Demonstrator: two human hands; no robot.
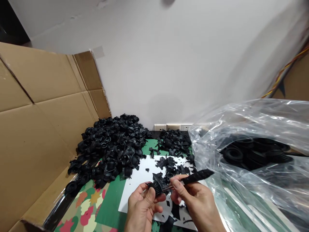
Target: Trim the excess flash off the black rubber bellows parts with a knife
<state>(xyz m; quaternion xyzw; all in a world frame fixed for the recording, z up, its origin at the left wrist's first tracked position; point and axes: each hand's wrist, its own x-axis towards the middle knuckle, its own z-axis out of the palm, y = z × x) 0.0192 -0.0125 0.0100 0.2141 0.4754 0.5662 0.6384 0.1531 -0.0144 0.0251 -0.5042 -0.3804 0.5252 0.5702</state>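
My left hand (142,206) grips a black ribbed rubber piece (157,189) between thumb and fingers, with a ragged flap of rubber at its upper edge. In my right hand (201,201), held like a pen, is a slim metal-tipped tool with a black wrapped handle (199,176). The tool's thin metal end reaches to the right side of the ribbed piece. Whether that end is a blade I cannot tell. Both hands are over a white sheet (135,190) strewn with black rubber scraps (169,162).
A large heap of black ribbed rubber pieces (116,145) lies at the left, beside an upright cardboard flap (48,74). More scraps (173,141) are piled near the wall sockets (160,127). At the right, a clear plastic bag (241,119) holds black ringed parts (233,154).
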